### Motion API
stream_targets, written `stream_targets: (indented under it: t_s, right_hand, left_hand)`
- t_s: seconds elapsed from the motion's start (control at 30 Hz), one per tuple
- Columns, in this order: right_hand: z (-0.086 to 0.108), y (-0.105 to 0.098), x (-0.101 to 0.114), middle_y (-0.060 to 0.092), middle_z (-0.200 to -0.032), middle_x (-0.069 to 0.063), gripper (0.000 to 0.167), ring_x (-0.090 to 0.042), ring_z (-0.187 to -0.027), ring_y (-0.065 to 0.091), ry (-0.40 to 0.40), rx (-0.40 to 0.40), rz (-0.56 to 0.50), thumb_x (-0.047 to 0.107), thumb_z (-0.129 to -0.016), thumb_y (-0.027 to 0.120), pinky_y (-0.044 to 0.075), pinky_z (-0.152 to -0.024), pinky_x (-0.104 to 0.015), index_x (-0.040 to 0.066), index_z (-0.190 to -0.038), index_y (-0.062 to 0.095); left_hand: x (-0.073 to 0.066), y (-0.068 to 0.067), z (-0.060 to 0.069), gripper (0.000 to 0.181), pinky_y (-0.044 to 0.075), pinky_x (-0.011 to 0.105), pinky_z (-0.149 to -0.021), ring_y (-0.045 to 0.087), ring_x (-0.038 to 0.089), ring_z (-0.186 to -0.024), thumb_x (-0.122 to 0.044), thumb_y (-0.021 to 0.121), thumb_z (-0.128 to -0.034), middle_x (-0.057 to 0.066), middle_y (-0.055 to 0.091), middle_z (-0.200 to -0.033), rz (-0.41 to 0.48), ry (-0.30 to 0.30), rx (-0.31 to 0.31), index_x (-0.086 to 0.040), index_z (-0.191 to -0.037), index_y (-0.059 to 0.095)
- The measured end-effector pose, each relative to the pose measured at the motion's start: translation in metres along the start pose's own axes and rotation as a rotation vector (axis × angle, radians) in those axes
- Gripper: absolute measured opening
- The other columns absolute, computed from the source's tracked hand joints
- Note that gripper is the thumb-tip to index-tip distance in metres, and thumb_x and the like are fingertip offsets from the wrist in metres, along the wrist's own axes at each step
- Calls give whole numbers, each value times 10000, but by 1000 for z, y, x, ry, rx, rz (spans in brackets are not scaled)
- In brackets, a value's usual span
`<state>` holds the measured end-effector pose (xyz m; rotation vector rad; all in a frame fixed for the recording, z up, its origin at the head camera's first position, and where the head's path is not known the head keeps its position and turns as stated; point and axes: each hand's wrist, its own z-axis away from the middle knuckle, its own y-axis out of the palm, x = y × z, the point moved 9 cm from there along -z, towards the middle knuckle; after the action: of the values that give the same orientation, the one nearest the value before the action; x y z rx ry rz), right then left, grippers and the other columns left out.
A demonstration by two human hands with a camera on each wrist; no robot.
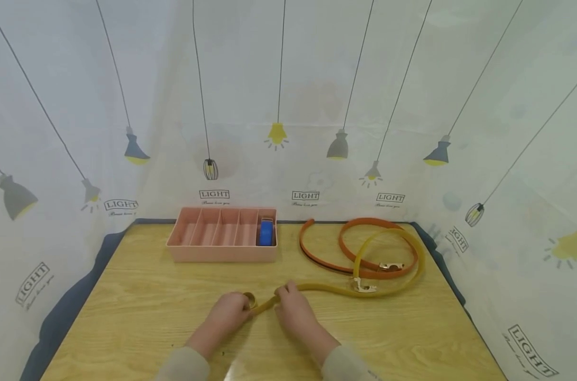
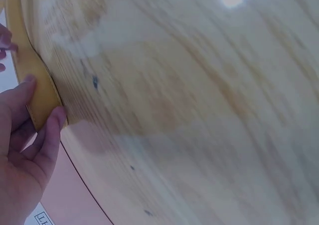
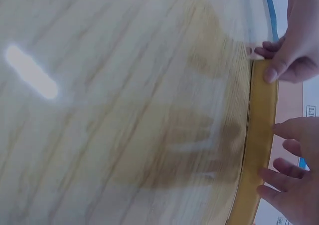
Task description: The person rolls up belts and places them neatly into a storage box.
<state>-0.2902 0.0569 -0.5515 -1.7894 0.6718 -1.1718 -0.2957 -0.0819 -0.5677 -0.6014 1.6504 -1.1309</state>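
Observation:
A yellow belt point(image 1: 323, 287) stretches across the table, its buckle end looped on the right. At its other end, which shows a small coil point(image 1: 252, 300) in the head view, my left hand point(image 1: 228, 313) pinches the strap between thumb and fingers. My right hand point(image 1: 295, 309) holds the same strap a short way to the right, its fingertips along the edge of the belt point(image 3: 259, 130) in the right wrist view. The left wrist view shows my left thumb and fingers on either side of the belt point(image 2: 37, 78).
Toward the back left stands a pink divided box point(image 1: 223, 254), with a blue rolled item point(image 1: 266, 233) in its rightmost compartment. An orange-brown belt point(image 1: 347, 230) lies loosely coiled at the back right, partly under the yellow loop. A printed cloth point(image 1: 307, 153) surrounds the table.

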Motion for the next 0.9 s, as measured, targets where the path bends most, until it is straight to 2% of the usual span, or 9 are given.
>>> stream_targets:
  t_s: [0.13,0.23,0.43,0.57,0.67,0.77,0.83,0.9]
  right_hand:
    - [0,2,7,513,-971,-14,208,-175,-809,586,-46,24,-24,78,-854,671,523,-731,-324,42,-1056,633]
    - [0,3,5,536,-1028,-10,246,-182,-893,598,-77,60,-36,83,-849,683,520,-796,-330,64,-1086,620]
    - [-2,7,4,535,-1138,-7,260,-159,-1020,584,-216,165,-34,103,-891,680,494,-892,-300,109,-1138,602]
    - [-2,6,13,527,-1210,-54,262,-167,-1035,586,-367,200,8,99,-925,644,492,-891,-281,89,-1186,624]
    - [2,6,25,550,-1246,-70,215,-180,-1074,579,-553,186,97,95,-924,644,471,-929,-289,89,-1138,662]
    - [8,9,35,607,-1222,-22,165,-178,-1103,568,-721,164,216,134,-919,665,430,-991,-318,129,-1083,686]
    - [10,14,36,637,-1189,20,147,-183,-1127,562,-783,161,280,167,-915,677,393,-1036,-340,155,-1060,691]
    - [10,18,35,653,-1144,50,158,-201,-1146,560,-797,167,311,172,-914,678,371,-1060,-362,161,-1072,684]
  left_hand:
    - [-4,2,-2,186,455,261,-553,489,68,-569,-193,779,-811,-87,553,-636,8,22,-22,-151,-661,677]
    - [-9,3,-2,171,456,266,-561,493,68,-582,-178,774,-814,-85,550,-649,17,54,-21,-147,-671,684]
    - [-18,7,-1,139,463,249,-573,501,48,-609,-147,762,-826,-92,556,-688,30,132,17,-139,-702,700]
    - [-25,11,0,115,474,237,-589,523,35,-630,-147,757,-838,-92,588,-708,30,206,48,-128,-730,719]
    - [-30,13,0,96,492,239,-616,554,35,-665,-139,751,-845,-89,616,-735,30,247,72,-123,-753,726]
    - [-31,14,0,69,500,239,-641,570,35,-699,-129,735,-859,-88,630,-768,48,255,103,-120,-791,731]
    - [-32,13,1,53,506,237,-664,579,31,-728,-134,722,-872,-87,642,-796,54,262,116,-117,-825,738]
    - [-34,11,1,54,497,233,-650,570,28,-717,-136,719,-875,-82,645,-796,64,273,119,-115,-831,741]
